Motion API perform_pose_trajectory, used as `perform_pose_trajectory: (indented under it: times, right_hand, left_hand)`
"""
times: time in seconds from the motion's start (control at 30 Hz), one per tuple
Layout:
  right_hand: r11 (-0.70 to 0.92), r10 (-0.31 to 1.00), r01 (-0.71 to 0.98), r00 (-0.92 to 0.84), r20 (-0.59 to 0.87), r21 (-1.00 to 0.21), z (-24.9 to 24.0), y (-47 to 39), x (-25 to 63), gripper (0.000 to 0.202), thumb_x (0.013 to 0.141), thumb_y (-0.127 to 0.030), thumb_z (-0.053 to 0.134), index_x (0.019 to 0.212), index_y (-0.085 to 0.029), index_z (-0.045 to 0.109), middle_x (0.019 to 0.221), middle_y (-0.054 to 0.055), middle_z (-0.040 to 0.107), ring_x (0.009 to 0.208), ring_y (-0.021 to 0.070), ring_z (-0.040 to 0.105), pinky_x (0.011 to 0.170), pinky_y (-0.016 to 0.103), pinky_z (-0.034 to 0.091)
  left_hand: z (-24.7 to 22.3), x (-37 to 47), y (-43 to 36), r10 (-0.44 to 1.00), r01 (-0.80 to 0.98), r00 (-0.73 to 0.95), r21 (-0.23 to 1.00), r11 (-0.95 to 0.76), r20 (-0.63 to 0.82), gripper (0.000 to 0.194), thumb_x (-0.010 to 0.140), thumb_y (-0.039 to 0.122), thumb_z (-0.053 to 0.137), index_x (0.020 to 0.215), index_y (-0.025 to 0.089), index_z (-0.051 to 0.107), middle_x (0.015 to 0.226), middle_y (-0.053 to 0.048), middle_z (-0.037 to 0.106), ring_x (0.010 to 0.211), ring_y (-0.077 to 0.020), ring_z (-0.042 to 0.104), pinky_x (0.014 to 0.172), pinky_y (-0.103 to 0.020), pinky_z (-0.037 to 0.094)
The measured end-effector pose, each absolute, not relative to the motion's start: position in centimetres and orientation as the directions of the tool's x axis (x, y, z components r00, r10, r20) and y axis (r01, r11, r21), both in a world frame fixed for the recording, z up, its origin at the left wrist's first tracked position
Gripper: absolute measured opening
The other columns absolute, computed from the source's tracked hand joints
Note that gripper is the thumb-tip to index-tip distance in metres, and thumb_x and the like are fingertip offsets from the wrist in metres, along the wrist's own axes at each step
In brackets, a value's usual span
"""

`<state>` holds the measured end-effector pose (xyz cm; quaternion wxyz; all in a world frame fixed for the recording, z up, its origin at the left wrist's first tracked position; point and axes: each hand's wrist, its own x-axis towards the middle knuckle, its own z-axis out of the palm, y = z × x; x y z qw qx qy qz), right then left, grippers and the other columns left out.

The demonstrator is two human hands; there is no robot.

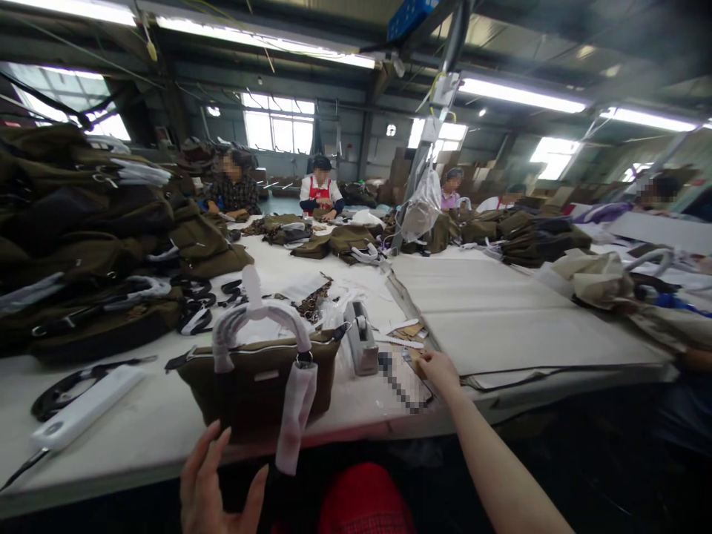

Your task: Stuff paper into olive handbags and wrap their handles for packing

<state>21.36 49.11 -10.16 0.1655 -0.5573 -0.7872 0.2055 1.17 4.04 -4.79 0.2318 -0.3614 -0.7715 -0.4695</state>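
An olive-brown handbag [253,386] stands upright at the table's front edge. White wrapping covers its raised handles, and a wrapped tag [297,419] hangs down its front. My left hand [219,482] is just below and in front of the bag, fingers spread, holding nothing. To the right of the bag, my right hand [439,373] reaches onto the table with its fingers drawn together at small brown card pieces [410,332]. Whatever is between those fingertips is too small to make out. A grey tape dispenser [361,341] sits between the bag and my right hand. A blurred flat item [403,382] lies beside that hand.
Many olive bags [83,252] are piled high at the left. A white power strip [92,404] and a dark strap [67,389] lie at front left. Large pale sheets [512,319] cover the table's right side. Several people sit across the table, among more bags [350,241].
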Motion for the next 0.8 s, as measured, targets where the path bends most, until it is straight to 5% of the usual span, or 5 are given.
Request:
perform_pose_trajectory:
  times: [0.13, 0.33, 0.67, 0.8]
  right_hand:
    - [0.282, 0.946, 0.765, -0.321, 0.036, -0.580, -9.5, 50.5, 21.6, 0.023, 0.074, -0.033, 0.060, 0.080, -0.016, 0.074, 0.081, 0.009, 0.074, 0.077, 0.0217, 0.065, 0.068, 0.029, 0.044]
    - [0.215, 0.954, 0.613, -0.298, 0.029, -0.760, -8.4, 50.5, 22.9, 0.033, 0.070, -0.043, 0.063, 0.081, -0.013, 0.073, 0.069, 0.008, 0.073, 0.056, 0.0165, 0.060, 0.054, 0.027, 0.042]
    - [0.161, 0.978, 0.101, -0.147, 0.145, -0.982, -3.3, 46.3, 21.9, 0.052, 0.065, -0.061, 0.069, 0.086, -0.014, 0.064, 0.074, 0.007, 0.072, 0.062, 0.0160, 0.065, 0.054, 0.024, 0.051]
    - [0.096, 0.971, -0.120, -0.207, 0.119, -0.988, 0.2, 40.1, 20.0, 0.042, 0.066, -0.052, 0.077, 0.085, -0.017, 0.065, 0.071, 0.002, 0.071, 0.058, 0.0121, 0.064, 0.050, 0.020, 0.051]
  left_hand:
    - [-5.2, 1.2, 3.8, 0.390, 0.763, -0.645, 0.580, 0.285, 0.657, 0.057, 0.080, 0.041, 0.063, 0.131, 0.023, 0.045, 0.135, -0.014, 0.048, 0.122, -0.0361, 0.049, 0.104, -0.056, 0.039]
    - [-5.5, 1.3, 3.9, 0.451, 0.773, -0.627, 0.581, 0.255, 0.635, 0.052, 0.082, 0.038, 0.061, 0.129, 0.024, 0.046, 0.129, -0.014, 0.052, 0.118, -0.0343, 0.053, 0.098, -0.053, 0.045]
    - [-5.2, 1.3, 4.0, 0.509, 0.813, -0.559, 0.554, 0.181, 0.654, 0.049, 0.084, 0.029, 0.061, 0.130, 0.020, 0.047, 0.128, -0.013, 0.055, 0.117, -0.0297, 0.055, 0.096, -0.046, 0.049]
    - [-1.8, 2.3, 5.0, 0.582, 0.803, -0.505, 0.593, 0.047, 0.637, 0.033, 0.086, 0.020, 0.058, 0.119, 0.020, 0.056, 0.119, -0.010, 0.060, 0.109, -0.0237, 0.059, 0.090, -0.036, 0.052]
